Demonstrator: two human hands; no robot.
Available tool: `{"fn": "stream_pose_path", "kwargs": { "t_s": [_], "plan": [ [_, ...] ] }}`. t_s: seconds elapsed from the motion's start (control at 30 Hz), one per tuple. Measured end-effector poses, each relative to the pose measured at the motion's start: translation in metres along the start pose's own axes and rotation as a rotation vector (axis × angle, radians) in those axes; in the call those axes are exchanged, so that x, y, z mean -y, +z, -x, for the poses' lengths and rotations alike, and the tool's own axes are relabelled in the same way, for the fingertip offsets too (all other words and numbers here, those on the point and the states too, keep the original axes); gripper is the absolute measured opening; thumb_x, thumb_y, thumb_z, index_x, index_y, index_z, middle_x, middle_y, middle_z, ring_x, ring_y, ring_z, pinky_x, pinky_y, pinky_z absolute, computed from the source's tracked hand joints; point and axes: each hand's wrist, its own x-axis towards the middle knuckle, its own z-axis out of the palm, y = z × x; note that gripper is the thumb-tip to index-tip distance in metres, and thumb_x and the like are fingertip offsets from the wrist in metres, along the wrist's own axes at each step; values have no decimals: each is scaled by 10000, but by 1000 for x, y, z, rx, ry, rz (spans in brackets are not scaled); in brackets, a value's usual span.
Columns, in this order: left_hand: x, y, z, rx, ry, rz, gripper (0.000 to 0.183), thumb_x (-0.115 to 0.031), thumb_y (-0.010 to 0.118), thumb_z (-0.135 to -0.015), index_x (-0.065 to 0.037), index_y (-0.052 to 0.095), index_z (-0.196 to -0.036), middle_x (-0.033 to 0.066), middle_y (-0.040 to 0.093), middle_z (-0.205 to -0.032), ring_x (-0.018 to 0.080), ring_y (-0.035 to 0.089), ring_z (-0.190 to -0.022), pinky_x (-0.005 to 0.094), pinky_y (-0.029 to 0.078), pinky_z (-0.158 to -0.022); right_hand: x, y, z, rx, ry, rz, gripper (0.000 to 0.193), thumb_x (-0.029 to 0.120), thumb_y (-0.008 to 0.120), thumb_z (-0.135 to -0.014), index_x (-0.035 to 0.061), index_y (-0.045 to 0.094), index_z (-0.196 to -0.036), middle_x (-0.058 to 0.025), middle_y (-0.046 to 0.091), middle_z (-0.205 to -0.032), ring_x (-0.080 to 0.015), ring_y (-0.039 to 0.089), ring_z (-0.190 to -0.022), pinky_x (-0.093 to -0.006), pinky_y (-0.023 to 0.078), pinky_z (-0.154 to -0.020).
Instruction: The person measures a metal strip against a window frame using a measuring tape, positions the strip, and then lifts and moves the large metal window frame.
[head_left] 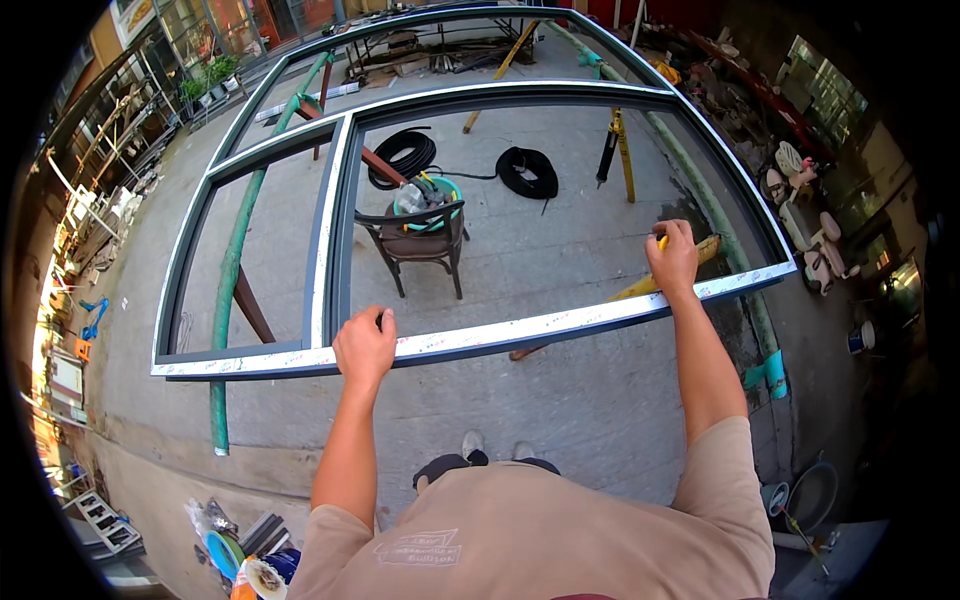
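Observation:
A large window frame (545, 325), dark grey with white printed protective film on its faces, lies flat before me across green-wrapped supports. My left hand (364, 345) is closed at the near rail, beside the joint with the upright bar. A bit of something dark shows by its thumb, too little to name. Farther right, my right hand (674, 258) is closed over the opening just inside the near rail. A small yellow object (662, 242) sticks out between its fingers; most of it is hidden.
Under the frame stand a dark chair (425, 240) bearing a turquoise basin (452, 190), a coil of black strip (527, 173) and a yellow-and-black tool (615, 155). A green support bar (238, 240) juts out at left. Clutter lines the right wall; a white bucket (860, 337) stands there.

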Motion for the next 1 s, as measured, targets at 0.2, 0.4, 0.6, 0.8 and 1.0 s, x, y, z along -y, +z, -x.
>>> {"fn": "stream_pose_path", "kwargs": {
  "t_s": [0.2, 0.4, 0.6, 0.8, 1.0],
  "plan": [
    [-7, 11, 14, 57, 26, 812, 378, -344, 584, -1098, -30, 699, -1273, 112, 761, -1140, 257, 736, -1025, 432, 579, -893, 129, -31, 14, -21, -130, -429, 189, 129, 763, -883, 50, 736, -1053, -144, 663, -1147, -334, 688, -1040, -415, 556, -908],
    [-94, -1, 80, 759, -55, 1719, 604, -518, 415, -1155, -96, 424, -1587, 120, 528, -1545, 244, 544, -1414, 425, 480, -1160, 254, -62, 93, 453, -354, -903, 239, 142, 735, -896, 32, 735, -1108, -168, 641, -1174, -332, 683, -1030, -417, 566, -911],
    [-66, 2, 132, 847, -306, 2004, 731, -655, 303, -1128, -135, 361, -1639, 80, 466, -1618, 254, 443, -1528, 429, 419, -1233, 272, -59, 152, 579, -547, -812, 596, 263, 790, -907, 110, 588, -1446, -202, 554, -1398, -416, 557, -1305, -518, 480, -1092],
    [-23, 18, 144, 993, -308, 2057, 713, -345, 705, -1042, -86, 404, -1634, 163, 562, -1490, 286, 644, -1247, 415, 590, -1043, 193, -70, 114, 497, -660, -394, 654, 399, 791, -935, 120, 573, -1486, -194, 551, -1467, -411, 484, -1422, -552, 398, -1187],
    [-4, -22, 145, 411, -250, 1640, 687, -128, 728, -996, -78, 433, -1615, 187, 608, -1399, 267, 713, -1115, 360, 629, -966, 18, -103, 47, 658, -232, 207, 602, 419, 735, -993, 52, 618, -1456, -205, 621, -1384, -381, 527, -1376, -476, 414, -1187]
  ]
}}
